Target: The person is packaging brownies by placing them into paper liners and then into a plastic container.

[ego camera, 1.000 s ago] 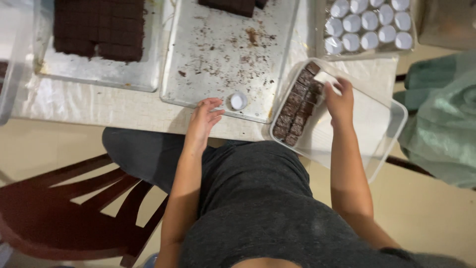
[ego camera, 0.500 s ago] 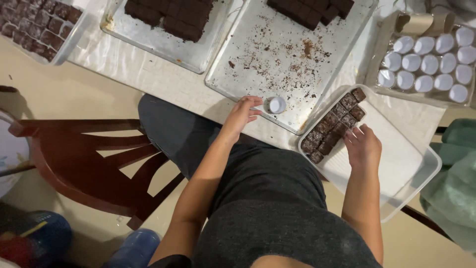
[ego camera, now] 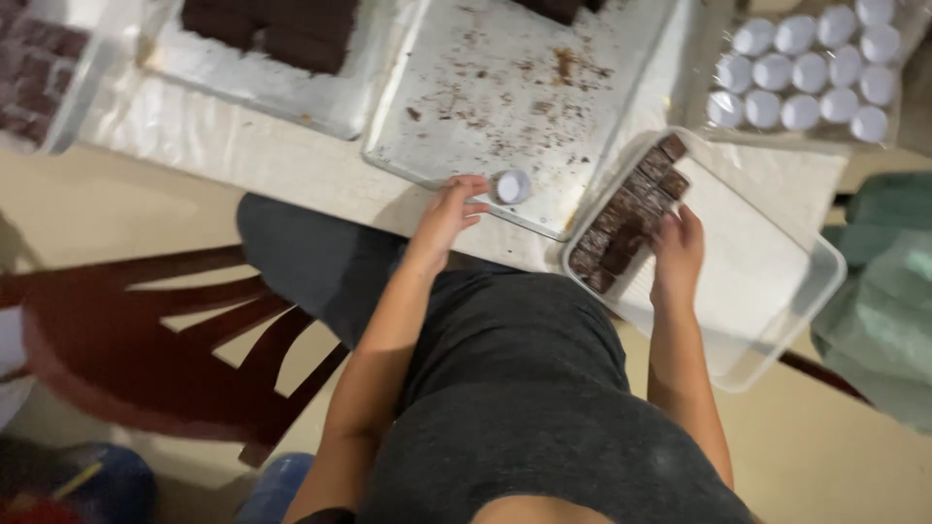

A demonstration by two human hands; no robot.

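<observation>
Metal baking tray (ego camera: 485,116), crumb-strewn, lies at centre of the table; one small white paper cup (ego camera: 513,186) sits on its near edge. Left hand (ego camera: 449,215) rests at that edge, fingers loosely spread and holding nothing, fingertips just beside the cup; contact cannot be confirmed.

Right hand (ego camera: 677,254) is inside one clear plastic container (ego camera: 767,291), fingers curled down onto the brownie pieces (ego camera: 629,215). Whether it grips one cannot be told. The pieces are dark brown and packed in two rows along the container's left wall; blur prevents an exact count, roughly a dozen. Rest of the container floor is bare.

Second metal tray (ego camera: 262,82), upper left, carries a dark slab of uncut brownie (ego camera: 277,29). One clear tub (ego camera: 44,78) at far left holds more brown pieces, too blurred to count.

White paper cups (ego camera: 801,73), eleven visible, stand grouped at upper right.

One dark wooden chair (ego camera: 146,340) stands left of the person's lap. Green cloth (ego camera: 888,291) at right edge.
</observation>
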